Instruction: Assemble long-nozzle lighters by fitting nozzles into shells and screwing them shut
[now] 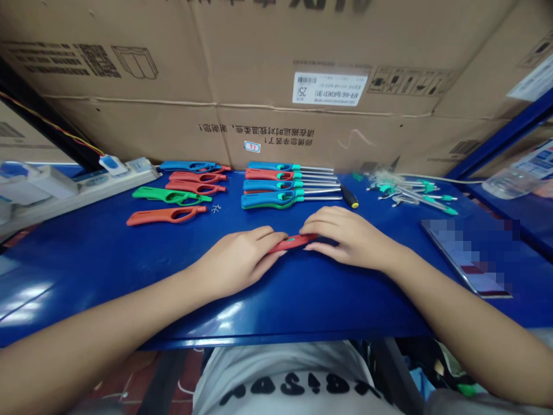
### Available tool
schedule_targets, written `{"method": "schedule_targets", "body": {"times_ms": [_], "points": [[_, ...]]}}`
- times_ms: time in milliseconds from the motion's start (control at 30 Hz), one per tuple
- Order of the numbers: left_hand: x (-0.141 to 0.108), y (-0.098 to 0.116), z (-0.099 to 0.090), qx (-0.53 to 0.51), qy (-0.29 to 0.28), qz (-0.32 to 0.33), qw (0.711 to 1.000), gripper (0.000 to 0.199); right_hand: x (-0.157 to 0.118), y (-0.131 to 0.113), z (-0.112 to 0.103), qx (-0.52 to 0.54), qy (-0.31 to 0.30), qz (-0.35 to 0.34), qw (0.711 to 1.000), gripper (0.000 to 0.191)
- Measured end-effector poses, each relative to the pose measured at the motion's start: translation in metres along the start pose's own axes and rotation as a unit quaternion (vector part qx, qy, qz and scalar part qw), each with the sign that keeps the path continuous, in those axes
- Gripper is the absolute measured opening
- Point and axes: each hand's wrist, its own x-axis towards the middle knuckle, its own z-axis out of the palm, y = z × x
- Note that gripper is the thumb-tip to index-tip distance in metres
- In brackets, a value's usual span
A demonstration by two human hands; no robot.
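Observation:
A red utility-lighter handle (292, 242) with a small green part on it is held level between my hands, just above the blue table (276, 311). My left hand (239, 259) grips its left end between thumb and fingers. At its right end, the fingers and thumb of my right hand (352, 236) close around the tip. Beyond my left hand lie several loose lighter handles, among them an orange one (149, 217) and a green one (151, 195). Lighters with metal tubes (268, 200) are lined up behind the held piece.
A screwdriver (349, 197) lies beside the metal tubes. Farther right is a pile of tubes with green ends (415, 193), and a phone (466, 259) lies nearer me. A power strip (103, 187) runs along the left; a cardboard box (259, 92) stands behind. Tiny metal pieces (216, 208) lie mid-table.

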Motion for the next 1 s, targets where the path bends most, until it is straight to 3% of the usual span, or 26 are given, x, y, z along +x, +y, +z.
{"method": "schedule_targets", "body": {"times_ms": [133,367,567,867,1000], "points": [[0.002,-0.008,-0.002,0.015,0.000,-0.019,1.000,0.035,-0.011,0.026,-0.010,-0.049,-0.023,0.079,0.995,0.054],[0.005,-0.014,-0.006,0.021,0.029,-0.032,0.999,0.032,-0.025,0.053,-0.025,-0.114,-0.044,0.158,0.980,0.030],[0.006,-0.016,-0.006,0.002,0.038,-0.035,0.999,0.033,-0.024,0.048,-0.033,-0.130,-0.049,0.146,0.979,0.012],[0.004,-0.015,0.002,-0.045,0.033,0.019,0.998,0.033,-0.001,0.008,-0.003,-0.023,-0.007,0.029,0.999,0.024],[0.004,-0.015,0.003,-0.060,0.027,0.017,0.998,0.033,0.001,0.003,0.004,-0.013,-0.003,0.020,1.000,0.025]]}}
